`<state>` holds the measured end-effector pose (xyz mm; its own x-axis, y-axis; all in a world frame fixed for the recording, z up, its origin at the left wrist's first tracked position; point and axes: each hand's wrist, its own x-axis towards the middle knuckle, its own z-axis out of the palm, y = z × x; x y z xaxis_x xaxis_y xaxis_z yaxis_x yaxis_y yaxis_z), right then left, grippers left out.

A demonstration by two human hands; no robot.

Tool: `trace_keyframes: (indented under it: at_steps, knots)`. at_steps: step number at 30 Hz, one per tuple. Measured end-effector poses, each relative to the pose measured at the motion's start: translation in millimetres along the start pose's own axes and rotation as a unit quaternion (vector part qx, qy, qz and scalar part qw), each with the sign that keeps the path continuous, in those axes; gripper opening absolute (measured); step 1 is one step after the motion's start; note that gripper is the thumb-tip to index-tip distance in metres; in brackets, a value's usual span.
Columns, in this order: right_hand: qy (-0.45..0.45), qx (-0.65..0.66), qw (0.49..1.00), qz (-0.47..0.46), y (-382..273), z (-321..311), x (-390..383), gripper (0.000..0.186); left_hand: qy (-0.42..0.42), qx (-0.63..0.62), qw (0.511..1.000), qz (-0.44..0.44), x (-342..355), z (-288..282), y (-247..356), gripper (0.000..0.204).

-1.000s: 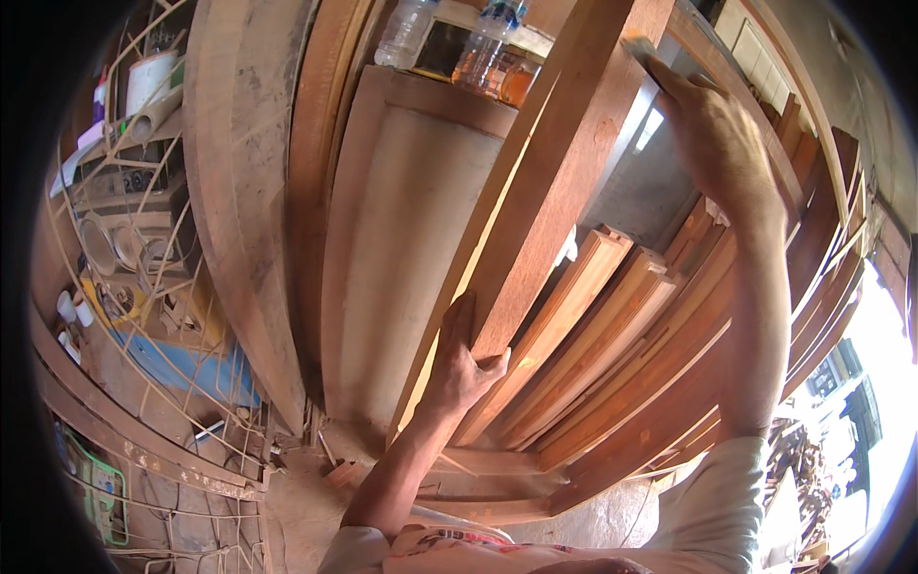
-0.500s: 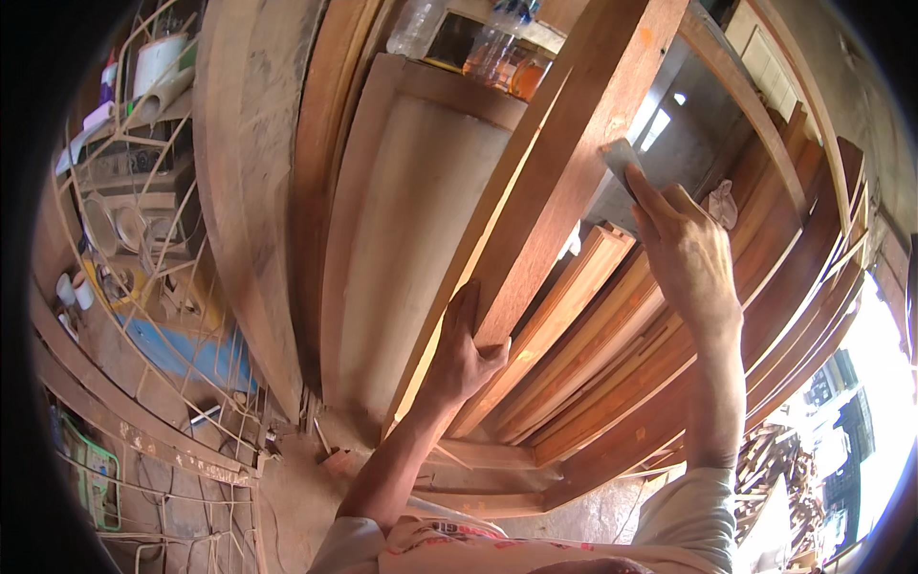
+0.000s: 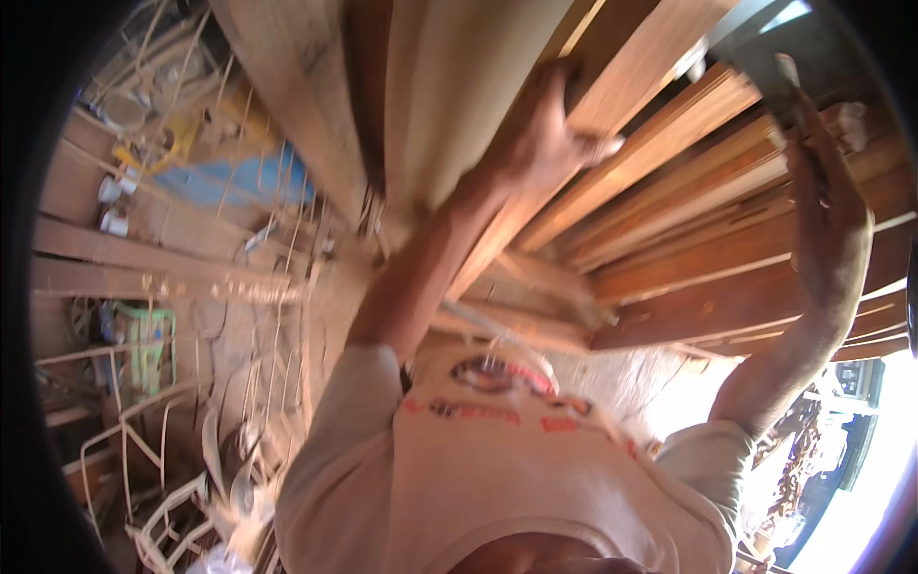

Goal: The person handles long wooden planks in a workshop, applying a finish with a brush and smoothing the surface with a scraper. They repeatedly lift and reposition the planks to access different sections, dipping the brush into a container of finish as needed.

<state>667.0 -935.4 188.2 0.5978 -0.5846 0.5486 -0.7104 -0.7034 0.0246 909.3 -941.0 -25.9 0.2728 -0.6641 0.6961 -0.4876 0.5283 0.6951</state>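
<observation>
A long reddish-brown wooden beam (image 3: 645, 77) rises from near my body toward the upper right. My left hand (image 3: 545, 143) is closed around it, its thumb on the right side and its fingers toward the far left edge. Off to the right, my right hand (image 3: 827, 191) is closed on a small flat scraper (image 3: 786, 72), held apart from the beam. The scraper is blurred, and its lower part is hidden in the fingers.
Several stacked wooden boards (image 3: 688, 210) lie to the right of the beam. A broad pale panel (image 3: 459, 86) and a curved plank (image 3: 292, 86) stand to the left. Thin metal rods (image 3: 225, 182) cross the left side, with a green plastic frame (image 3: 148, 349) below.
My view has tipped downward, so the beam and boards sit higher in the picture. My right hand has drawn the scraper off the beam, to the right. My left hand still grips the beam.
</observation>
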Motion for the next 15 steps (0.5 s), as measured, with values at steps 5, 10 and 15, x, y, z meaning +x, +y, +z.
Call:
trace_keyframes:
  at_steps: [5,10,15]
  knots:
    - [-0.123,0.295,0.919,0.230,16.1,90.7,-108.6,0.043,-0.134,-0.113,0.984,-0.023,21.1,-20.5,13.8,0.092]
    - [-0.247,0.394,0.820,0.334,30.5,198.0,-226.4,0.043,-0.010,-0.085,0.994,0.067,22.1,0.0,38.0,0.087]
    - [-0.338,0.437,0.775,0.306,26.4,242.8,-311.6,0.043,0.070,-0.008,0.998,-0.005,18.9,28.6,22.6,0.067]
